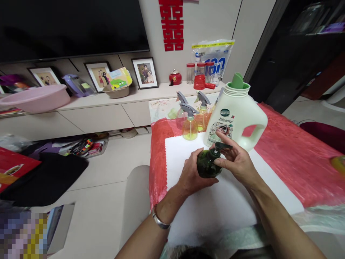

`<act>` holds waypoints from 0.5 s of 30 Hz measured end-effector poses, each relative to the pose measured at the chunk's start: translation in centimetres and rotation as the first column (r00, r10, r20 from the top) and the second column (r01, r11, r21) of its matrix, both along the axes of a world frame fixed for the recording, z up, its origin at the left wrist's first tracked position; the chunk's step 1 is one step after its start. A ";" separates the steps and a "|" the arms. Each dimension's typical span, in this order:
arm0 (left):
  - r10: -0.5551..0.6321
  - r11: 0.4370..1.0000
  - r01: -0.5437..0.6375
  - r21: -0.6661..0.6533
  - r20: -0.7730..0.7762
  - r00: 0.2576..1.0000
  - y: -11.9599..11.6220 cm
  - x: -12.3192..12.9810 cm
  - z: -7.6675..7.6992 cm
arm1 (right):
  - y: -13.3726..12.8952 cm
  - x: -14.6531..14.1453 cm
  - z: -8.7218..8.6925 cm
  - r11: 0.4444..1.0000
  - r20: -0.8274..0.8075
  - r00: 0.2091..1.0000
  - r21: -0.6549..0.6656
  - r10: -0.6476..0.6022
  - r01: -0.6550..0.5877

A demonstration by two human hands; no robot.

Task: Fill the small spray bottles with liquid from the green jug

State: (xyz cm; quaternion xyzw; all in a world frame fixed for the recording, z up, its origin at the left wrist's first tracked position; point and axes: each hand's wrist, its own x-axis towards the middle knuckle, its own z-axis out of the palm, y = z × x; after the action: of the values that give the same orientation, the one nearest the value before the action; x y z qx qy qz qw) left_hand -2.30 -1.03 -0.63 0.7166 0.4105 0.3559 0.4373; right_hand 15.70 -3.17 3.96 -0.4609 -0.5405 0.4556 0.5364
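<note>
A dark green pump bottle (pixel 207 166) is held above the white mat (pixel 215 205). My left hand (pixel 192 174) wraps round its body from the left. At the black pump head, my right hand (pixel 237 162) has its thumb against the collar and its fingers partly spread on the far side. Just beyond stands a large pale green jug (pixel 234 111) with a green spout in its open mouth. Spray bottles with grey triggers stand left of the jug, one with yellow liquid (pixel 190 130) and one orange (pixel 202 118).
Red plastic sheeting (pixel 291 154) covers the table around the mat. Behind it, a low cabinet (pixel 99 117) carries a pink basin (pixel 37 99), framed photos, red-lidded jars (pixel 190 73) and a large plastic bag (pixel 215 54). A grey seat (pixel 136 201) is at the table's left.
</note>
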 end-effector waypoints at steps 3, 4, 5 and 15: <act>-0.010 1.000 0.010 -0.012 0.004 1.000 0.0 0.0 0.1 | -0.3 0.1 0.4 0.998 0.000 0.999 0.017 0.053 -0.053; -0.011 1.000 0.011 -0.016 0.008 1.000 0.0 0.0 0.0 | -0.4 0.2 0.4 0.995 -0.010 0.996 0.017 0.094 -0.093; -0.011 1.000 0.011 -0.018 0.013 1.000 0.1 0.0 0.0 | -0.5 0.3 0.5 0.991 -0.022 0.991 0.013 0.133 -0.133; -0.018 1.000 0.018 -0.014 0.034 0.999 0.0 0.0 0.1 | -0.3 -0.1 0.2 0.993 0.030 0.998 0.103 0.049 -0.052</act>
State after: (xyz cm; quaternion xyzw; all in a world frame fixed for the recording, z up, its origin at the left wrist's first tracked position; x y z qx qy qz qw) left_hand -2.30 -1.01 -0.55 0.7111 0.3990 0.3613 0.4524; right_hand 15.57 -3.43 4.16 -0.4252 -0.5822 0.4339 0.5403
